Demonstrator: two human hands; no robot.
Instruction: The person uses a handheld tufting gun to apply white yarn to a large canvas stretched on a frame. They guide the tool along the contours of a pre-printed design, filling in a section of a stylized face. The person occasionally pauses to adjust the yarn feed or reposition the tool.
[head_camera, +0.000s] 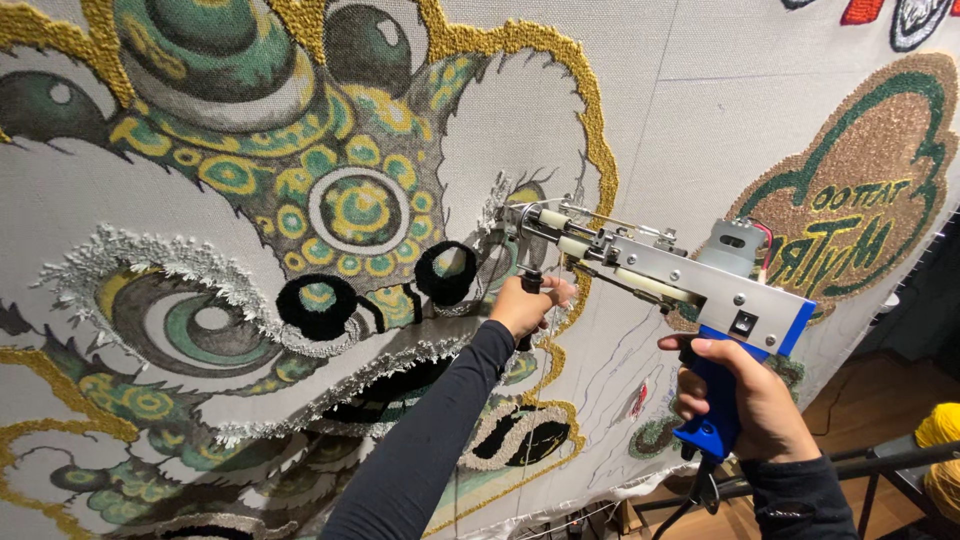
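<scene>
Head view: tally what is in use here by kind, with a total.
Tufting gun, metal with a blue grip: 1
Hands on the gun: 2, left hand on the front handle, right hand on the blue grip
Stretched cloth with tufted designs: 1
Yellow yarn ball: 1
Total: 5

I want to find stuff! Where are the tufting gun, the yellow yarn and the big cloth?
Tufting gun (700, 290), head view, silver body.
Yellow yarn (940, 427), head view, ball's top.
Cloth (690, 110), head view, bare patch.
</scene>
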